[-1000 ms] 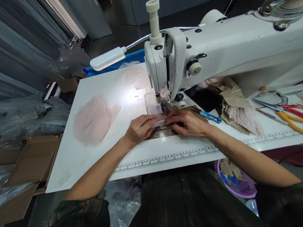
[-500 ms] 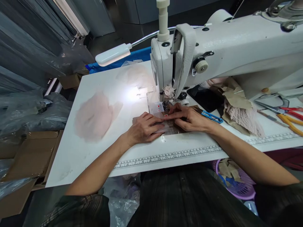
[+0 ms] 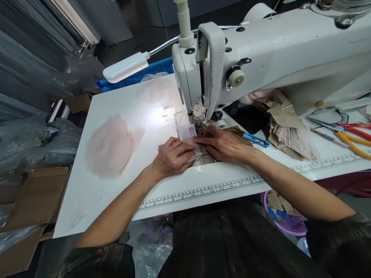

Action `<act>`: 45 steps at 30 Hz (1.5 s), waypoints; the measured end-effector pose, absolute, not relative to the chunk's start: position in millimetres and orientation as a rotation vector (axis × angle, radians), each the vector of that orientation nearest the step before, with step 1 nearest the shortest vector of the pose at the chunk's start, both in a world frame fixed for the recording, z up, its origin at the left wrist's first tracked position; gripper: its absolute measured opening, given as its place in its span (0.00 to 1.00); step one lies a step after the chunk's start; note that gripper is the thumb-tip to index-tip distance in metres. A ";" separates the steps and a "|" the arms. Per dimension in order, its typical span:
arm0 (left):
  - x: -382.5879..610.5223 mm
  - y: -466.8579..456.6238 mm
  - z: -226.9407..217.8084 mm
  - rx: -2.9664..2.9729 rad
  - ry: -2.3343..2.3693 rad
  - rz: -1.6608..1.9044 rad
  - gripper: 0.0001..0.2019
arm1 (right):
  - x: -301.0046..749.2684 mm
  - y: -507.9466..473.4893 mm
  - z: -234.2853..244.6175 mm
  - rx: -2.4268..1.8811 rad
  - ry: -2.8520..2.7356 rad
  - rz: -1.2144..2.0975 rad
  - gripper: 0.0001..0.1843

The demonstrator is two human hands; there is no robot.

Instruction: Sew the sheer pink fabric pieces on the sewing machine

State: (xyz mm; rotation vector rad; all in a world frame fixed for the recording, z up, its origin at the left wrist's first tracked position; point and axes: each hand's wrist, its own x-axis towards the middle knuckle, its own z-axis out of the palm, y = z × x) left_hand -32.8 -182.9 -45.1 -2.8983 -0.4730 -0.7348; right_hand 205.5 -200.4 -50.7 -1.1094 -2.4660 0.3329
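grip: two bare hands, both lowered onto the work. left hand (image 3: 174,156) lay palm down, fingers close together, tips on a pale see-through layer (image 3: 198,150). right hand (image 3: 222,144) had its fingers bent, the forefinger stretched toward the left hand; whether either hand pinched an edge could not be told.

work: one thin brown piece (image 3: 208,159), flat on the white table (image 3: 87,208), partly under the right hand and just in front of the sewing machine's (image 3: 278,50) needle area. the see-through layer lay over it, between the hands.

about the right hand: blue snips (image 3: 256,139), just beside the wrist; a dark flat object (image 3: 246,117) behind; brown scraps (image 3: 285,116) with pale pink fringe (image 3: 295,141); yellow-handled pliers (image 3: 352,144) farther right.

about the left hand: a heap of sheer pink cloth (image 3: 110,146), apart from it, to the left. a white lamp (image 3: 126,68) lit the tabletop. printed ruler marks (image 3: 203,191) ran along the near edge. below, right: a purple basket (image 3: 292,226) holding scraps.
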 end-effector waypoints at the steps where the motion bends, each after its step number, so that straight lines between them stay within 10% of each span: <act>1: -32.8 -183.0 -44.7 -2.898 -0.466 -0.735 0.04 | 205.5 -200.5 -51.3 -1.104 -2.467 0.322 0.22; 45: -31.1 -193.4 -34.1 -2.959 -0.518 -0.641 0.14 | 214.8 -207.9 -48.0 -0.896 -2.479 0.492 0.20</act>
